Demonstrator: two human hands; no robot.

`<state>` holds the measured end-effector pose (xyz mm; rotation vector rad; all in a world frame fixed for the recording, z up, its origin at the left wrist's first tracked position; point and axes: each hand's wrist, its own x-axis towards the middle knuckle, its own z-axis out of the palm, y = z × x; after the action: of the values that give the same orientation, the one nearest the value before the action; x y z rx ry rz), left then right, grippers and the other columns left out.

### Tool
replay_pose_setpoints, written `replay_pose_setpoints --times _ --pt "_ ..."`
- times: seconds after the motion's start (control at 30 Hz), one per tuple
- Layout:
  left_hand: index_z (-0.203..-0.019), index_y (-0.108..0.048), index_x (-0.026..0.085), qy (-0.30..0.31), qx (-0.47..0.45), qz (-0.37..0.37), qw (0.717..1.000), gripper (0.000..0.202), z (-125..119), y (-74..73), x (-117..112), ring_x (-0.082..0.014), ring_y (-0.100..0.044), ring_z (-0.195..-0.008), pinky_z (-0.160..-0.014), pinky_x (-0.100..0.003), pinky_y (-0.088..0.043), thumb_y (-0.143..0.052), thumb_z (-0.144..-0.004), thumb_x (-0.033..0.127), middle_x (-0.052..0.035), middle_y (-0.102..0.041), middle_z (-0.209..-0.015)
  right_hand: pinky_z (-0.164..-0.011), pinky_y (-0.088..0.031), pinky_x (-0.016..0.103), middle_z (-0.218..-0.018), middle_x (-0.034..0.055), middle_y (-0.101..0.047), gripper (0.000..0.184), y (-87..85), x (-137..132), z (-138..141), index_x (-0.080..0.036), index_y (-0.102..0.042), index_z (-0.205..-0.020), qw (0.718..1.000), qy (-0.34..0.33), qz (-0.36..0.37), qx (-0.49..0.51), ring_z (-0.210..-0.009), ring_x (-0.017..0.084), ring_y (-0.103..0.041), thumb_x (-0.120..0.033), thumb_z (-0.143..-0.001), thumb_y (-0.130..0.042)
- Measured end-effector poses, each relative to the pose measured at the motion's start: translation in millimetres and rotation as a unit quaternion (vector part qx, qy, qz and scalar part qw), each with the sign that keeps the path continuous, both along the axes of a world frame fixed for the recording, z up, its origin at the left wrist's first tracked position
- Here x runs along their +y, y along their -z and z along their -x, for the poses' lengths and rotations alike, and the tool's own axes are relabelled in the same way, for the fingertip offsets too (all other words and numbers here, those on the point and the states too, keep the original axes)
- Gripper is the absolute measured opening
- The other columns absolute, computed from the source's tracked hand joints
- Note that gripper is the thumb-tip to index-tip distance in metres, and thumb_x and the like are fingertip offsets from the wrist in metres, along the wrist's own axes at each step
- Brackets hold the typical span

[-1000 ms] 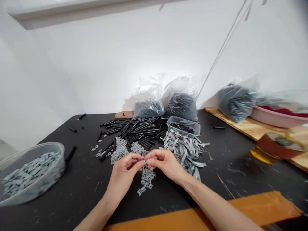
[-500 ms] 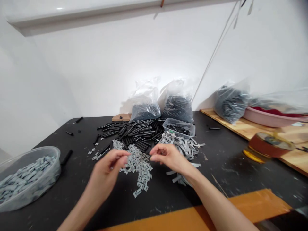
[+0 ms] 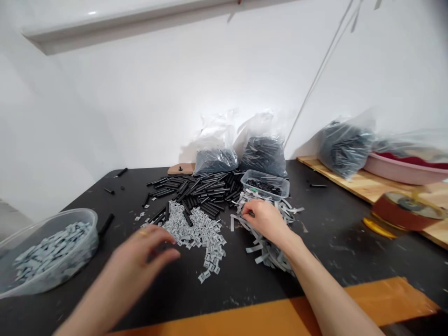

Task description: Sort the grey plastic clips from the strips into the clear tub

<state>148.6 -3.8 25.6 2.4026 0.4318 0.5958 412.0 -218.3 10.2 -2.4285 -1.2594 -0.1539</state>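
- Head view, centre of the frame: a broad heap of small grey perforated plastic tabs (image 3: 198, 233) lies flat on a matte black tabletop (image 3: 325, 261), spreading in a loose tail towards the person; its flat spread seems to keep single pieces within easy reach.
- Lower left: the left hand (image 3: 145, 249), motion-blurred, hovers just beside the tabs with a ring on one finger; the fingers are half curled, not spread or pressed together, and whether they hold a tab cannot be told.
- Right of centre: the right hand (image 3: 266, 221) rests on a tangled pile of long, thin grey plastic strips (image 3: 269, 249), fingers curled down into it; whether they pinch a strip cannot be told.
- Behind the tabs: matte black cylindrical rods (image 3: 201, 191) lie in a loose heap, many roughly parallel, apart from the grey pieces, apparently to keep each kind separate.
- Beside the rods: a small clear rectangular tub (image 3: 265, 177) holds small black parts.
- Far lower left: a clear round tub (image 3: 61, 223) holds many grey tabs, gathered away from the loose heap.
- Back edge: two clear plastic bags (image 3: 215, 161) of black rods slump against the white wall, their thin film sagging over the contents.
- Right: a third bag (image 3: 345, 149) and a pink basin (image 3: 402, 170) sit on a pale wooden board (image 3: 350, 179).
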Motion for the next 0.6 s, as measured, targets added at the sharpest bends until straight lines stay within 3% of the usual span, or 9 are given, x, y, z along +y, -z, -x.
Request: replay_pose_setpoints --times 0.07,0.17,0.33,0.4,0.5,0.6 --pt "-0.084 -0.067 0.026 0.069 0.115 0.001 0.991 0.012 -19.0 19.8 -35.7 -0.0181 -0.060 -0.071 -0.066 -0.026 -0.043 -0.069 -0.076 0.035 -0.0011 -0.065 -0.088 -0.065 -0.034 0.023 -0.076 0.0006 -0.067 0.013 3.2 3.8 2.2 -0.021 -0.067 -0.077 0.999 -0.008 -0.018 0.035 -0.071 0.014 -0.059 -0.014 -0.079 -0.057" --pt "-0.078 -0.063 0.024 0.102 0.170 -0.001 0.980 0.002 -30.8 36.6 -59.0 -0.0179 -0.058 -0.074 -0.066 -0.024 -0.040 -0.064 -0.078 0.024 0.0002 -0.062 -0.082 -0.062 -0.033 0.023 -0.073 -0.0006 -0.067 0.008 7.3 7.9 6.5 -0.021 -0.067 -0.078 0.997 -0.018 -0.034 0.067 -0.067 0.014 -0.058 -0.018 -0.079 -0.060" --pt "-0.068 -0.062 0.022 0.127 0.153 0.022 0.980 0.011 -34.0 30.9 -56.6 -0.0164 -0.057 -0.069 -0.064 -0.024 -0.038 -0.060 -0.077 0.015 0.0010 -0.062 -0.072 -0.061 -0.034 0.022 -0.072 -0.0004 -0.065 0.006 9.5 12.1 13.0 -0.019 -0.061 -0.078 0.992 -0.041 -0.092 0.078 -0.065 0.013 -0.056 -0.017 -0.081 -0.056" --pt "-0.069 -0.063 0.022 0.119 0.127 0.116 0.978 0.009 -41.3 24.2 -53.7 -0.0160 -0.057 -0.064 -0.061 -0.024 -0.041 -0.061 -0.078 0.020 0.0012 -0.062 -0.066 -0.062 -0.034 0.021 -0.071 -0.0007 -0.064 0.005 9.8 13.1 14.0 -0.019 -0.059 -0.078 0.989 -0.047 -0.115 0.081 -0.064 0.012 -0.055 -0.017 -0.082 -0.056" --pt "-0.075 -0.065 0.019 0.107 0.062 0.305 0.944 0.008 -58.7 19.5 -48.1 -0.0159 -0.060 -0.062 -0.062 -0.025 -0.048 -0.065 -0.078 0.026 -0.0001 -0.065 -0.063 -0.062 -0.035 0.022 -0.071 -0.0003 -0.063 0.004 9.9 14.2 14.7 -0.018 -0.059 -0.077 0.984 -0.056 -0.140 0.095 -0.064 0.012 -0.054 -0.017 -0.081 -0.058" --pt "-0.078 -0.068 0.015 0.075 -0.017 0.383 0.920 0.015 -74.9 25.1 -41.8 -0.0166 -0.065 -0.066 -0.068 -0.027 -0.053 -0.073 -0.073 0.028 -0.0025 -0.070 -0.067 -0.062 -0.037 0.022 -0.073 0.0003 -0.063 0.005 9.6 16.2 17.8 -0.017 -0.062 -0.076 0.972 -0.080 -0.169 0.146 -0.065 0.012 -0.055 -0.019 -0.081 -0.061"
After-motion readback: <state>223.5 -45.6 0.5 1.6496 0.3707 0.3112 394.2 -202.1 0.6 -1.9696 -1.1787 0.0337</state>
